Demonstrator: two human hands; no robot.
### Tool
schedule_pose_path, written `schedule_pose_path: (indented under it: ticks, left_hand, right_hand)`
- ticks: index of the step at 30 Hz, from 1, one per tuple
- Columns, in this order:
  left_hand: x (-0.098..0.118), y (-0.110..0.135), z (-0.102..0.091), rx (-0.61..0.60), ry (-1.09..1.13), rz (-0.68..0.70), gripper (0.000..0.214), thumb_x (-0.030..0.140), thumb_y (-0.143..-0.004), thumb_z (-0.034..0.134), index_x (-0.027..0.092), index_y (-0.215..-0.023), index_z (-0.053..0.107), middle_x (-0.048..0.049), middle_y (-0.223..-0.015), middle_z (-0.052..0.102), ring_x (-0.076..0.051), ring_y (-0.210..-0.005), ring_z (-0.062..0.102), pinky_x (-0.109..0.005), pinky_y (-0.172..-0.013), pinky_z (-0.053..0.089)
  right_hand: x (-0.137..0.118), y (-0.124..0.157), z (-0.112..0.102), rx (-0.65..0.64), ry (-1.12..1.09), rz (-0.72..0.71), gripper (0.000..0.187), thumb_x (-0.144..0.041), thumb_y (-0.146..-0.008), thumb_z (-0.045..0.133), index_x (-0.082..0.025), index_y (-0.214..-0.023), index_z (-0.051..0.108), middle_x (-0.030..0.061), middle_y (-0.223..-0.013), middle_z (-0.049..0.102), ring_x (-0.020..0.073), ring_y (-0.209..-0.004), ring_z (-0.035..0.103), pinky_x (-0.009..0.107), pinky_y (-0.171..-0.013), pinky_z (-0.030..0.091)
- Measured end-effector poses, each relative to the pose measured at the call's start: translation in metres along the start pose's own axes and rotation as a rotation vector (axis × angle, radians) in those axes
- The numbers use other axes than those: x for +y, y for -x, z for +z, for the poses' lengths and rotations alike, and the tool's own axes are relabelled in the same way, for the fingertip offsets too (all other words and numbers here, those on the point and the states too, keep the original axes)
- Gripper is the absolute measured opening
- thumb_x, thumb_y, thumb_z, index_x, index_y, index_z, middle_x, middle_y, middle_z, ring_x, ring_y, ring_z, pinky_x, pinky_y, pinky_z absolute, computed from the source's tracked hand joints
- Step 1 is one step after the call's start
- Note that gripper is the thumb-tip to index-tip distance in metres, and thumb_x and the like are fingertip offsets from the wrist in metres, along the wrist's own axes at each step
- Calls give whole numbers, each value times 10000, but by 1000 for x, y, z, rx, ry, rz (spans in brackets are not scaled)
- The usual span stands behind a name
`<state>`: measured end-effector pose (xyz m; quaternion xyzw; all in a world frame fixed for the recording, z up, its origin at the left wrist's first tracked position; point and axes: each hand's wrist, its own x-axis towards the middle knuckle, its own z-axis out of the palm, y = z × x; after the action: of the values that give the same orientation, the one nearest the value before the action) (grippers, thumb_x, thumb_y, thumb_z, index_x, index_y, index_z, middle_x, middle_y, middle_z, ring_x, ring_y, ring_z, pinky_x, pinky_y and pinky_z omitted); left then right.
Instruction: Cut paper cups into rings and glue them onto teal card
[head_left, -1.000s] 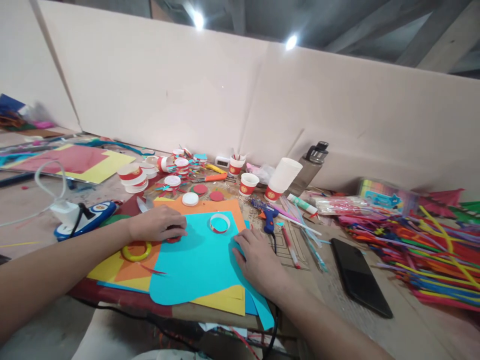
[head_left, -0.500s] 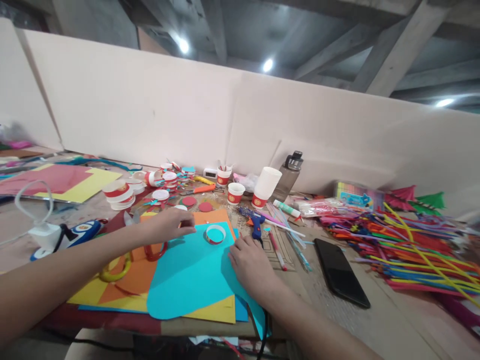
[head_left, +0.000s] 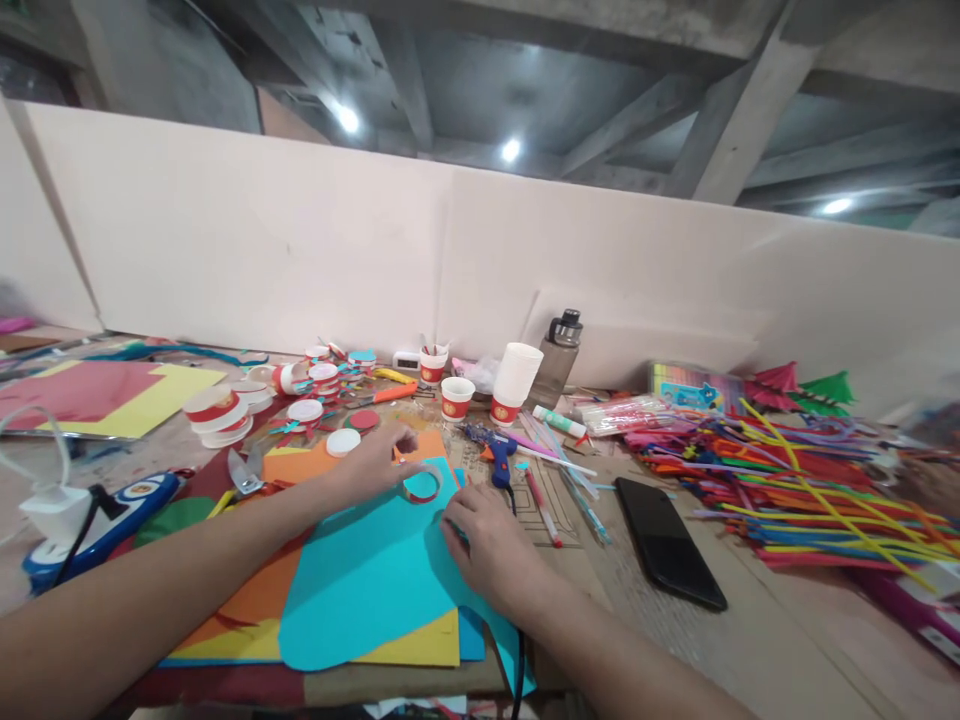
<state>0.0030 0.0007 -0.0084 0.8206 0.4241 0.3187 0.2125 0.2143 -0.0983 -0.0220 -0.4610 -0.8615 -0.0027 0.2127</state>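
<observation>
My left hand [head_left: 371, 468] reaches over the upper part of a sheet of turquoise paper [head_left: 367, 580], its thumb and index finger apart beside a short paper-cup ring [head_left: 421, 485]. The ring is white and red outside, lies on the sheet, and shows turquoise within. My right hand [head_left: 491, 545] rests on the sheet's right side with its fingers loosely bent and lying on the paper. Orange paper [head_left: 259, 597] and yellow paper [head_left: 420, 645] lie beneath. Scissors [head_left: 242, 474] are partly hidden behind my left forearm.
A blue glue gun [head_left: 499, 458] lies just beyond my right hand, its cable running under the wrist. A phone [head_left: 669, 545] and many pipe cleaners [head_left: 810, 490] are to the right. Paper cups [head_left: 516, 385] and a water bottle [head_left: 559, 365] stand behind; a power strip [head_left: 105, 525] lies left.
My left hand has moved right, closer to the ring, and a white disc now shows behind its wrist. My right hand stays on the paper. The whole view has shifted slightly.
</observation>
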Motion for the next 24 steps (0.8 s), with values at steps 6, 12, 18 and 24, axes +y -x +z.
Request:
schedule_pose_path:
  ticks: [6,12,18,24]
  left_hand:
    - [-12,7,11,-175,64,-64,464,462,-775,704,182,-1135,621,-97,-1155,674,-260,-1052,627,-402,-897,508]
    - [-23,8,15,-236,14,-19,597,431,-721,774,185,-1237,600,-105,-1262,636,-283,-1165,583,-420,-993,466]
    - [-23,7,11,-294,-28,39,566,436,-737,785,188,-1219,621,-90,-1238,644,-270,-1160,570,-394,-1004,439]
    - [-24,8,14,-291,-22,38,535,440,-756,776,194,-1210,634,-83,-1254,639,-267,-1181,558,-395,-1017,431]
  right_hand:
    - [8,0,7,38,-123,1,122,-161,-926,564,-166,-866,670,82,-955,675,220,-952,598,373,-893,474]
    - [10,-4,4,-61,-136,28,171,-175,-946,544,-152,-841,678,92,-942,661,221,-953,594,371,-875,483]
    - [9,-6,-1,-96,-117,14,168,-185,-965,524,-150,-885,668,89,-947,645,212,-944,581,357,-862,478]
    - [10,-7,-1,-90,-115,18,126,-186,-954,549,-162,-897,658,86,-965,642,210,-951,579,356,-861,473]
